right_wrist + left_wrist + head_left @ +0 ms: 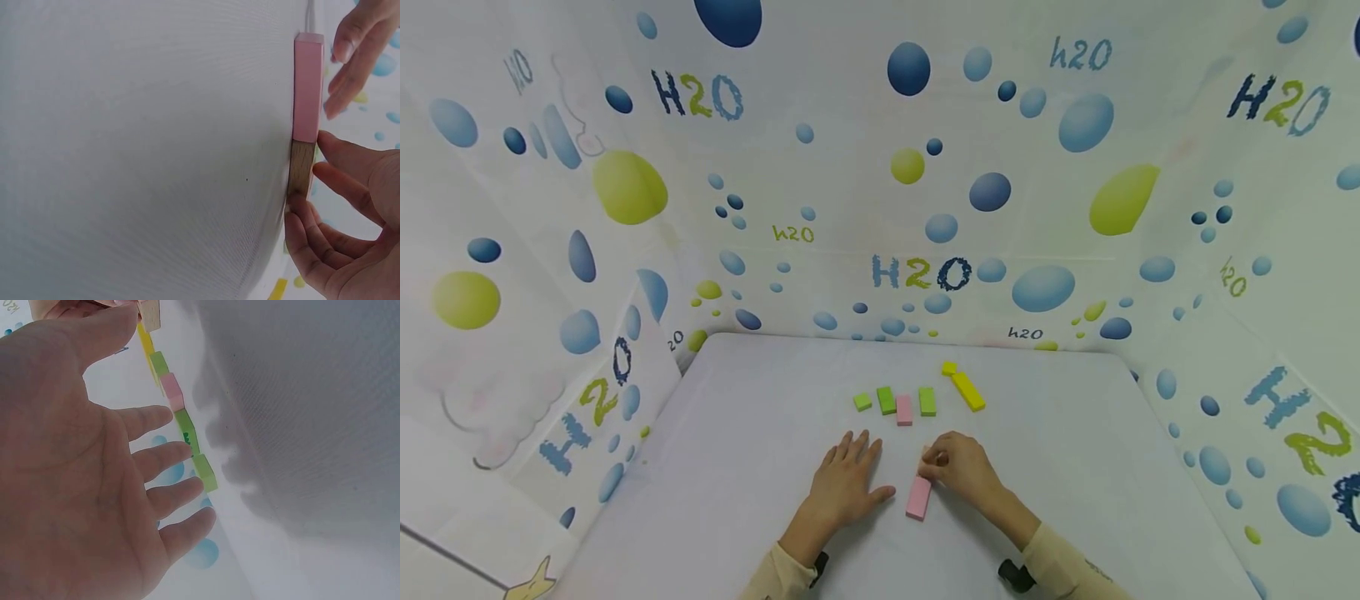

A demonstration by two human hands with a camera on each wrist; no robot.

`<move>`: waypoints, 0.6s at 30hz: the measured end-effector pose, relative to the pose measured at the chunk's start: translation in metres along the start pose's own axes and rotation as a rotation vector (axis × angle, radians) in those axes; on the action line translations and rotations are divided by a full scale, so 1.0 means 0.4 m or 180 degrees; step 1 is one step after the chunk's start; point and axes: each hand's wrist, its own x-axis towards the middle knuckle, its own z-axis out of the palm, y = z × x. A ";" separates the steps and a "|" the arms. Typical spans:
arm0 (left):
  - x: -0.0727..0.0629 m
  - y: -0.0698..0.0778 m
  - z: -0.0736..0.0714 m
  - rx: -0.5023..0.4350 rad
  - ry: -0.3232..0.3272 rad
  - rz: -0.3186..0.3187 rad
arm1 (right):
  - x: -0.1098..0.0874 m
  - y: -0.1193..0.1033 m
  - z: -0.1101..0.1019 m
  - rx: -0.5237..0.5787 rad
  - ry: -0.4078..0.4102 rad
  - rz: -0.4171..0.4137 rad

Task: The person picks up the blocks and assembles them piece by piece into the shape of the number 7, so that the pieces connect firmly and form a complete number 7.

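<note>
My right hand (967,472) pinches a small plain-wood block (301,165) between thumb and fingertips. The wooden block is in line with a long pink block (917,498), its end against the pink block's end in the right wrist view. Left of the pink block, my left hand (842,486) is spread with its fingers straight and holds nothing. Its thumb points toward the pink block, with a gap between them. In the left wrist view the palm (75,487) faces the camera.
Beyond the hands, a loose row holds a small green block (862,402), two longer green blocks (887,401) and a pink block (904,411). Farther right lie a long yellow block (968,392) and a small yellow piece (949,367). A bubble-printed curtain (850,192) surrounds the white table (760,400).
</note>
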 end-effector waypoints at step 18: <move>-0.001 0.023 -0.005 0.0008 -0.0037 0.0068 | -0.017 0.006 0.010 0.0109 -0.0046 -0.0109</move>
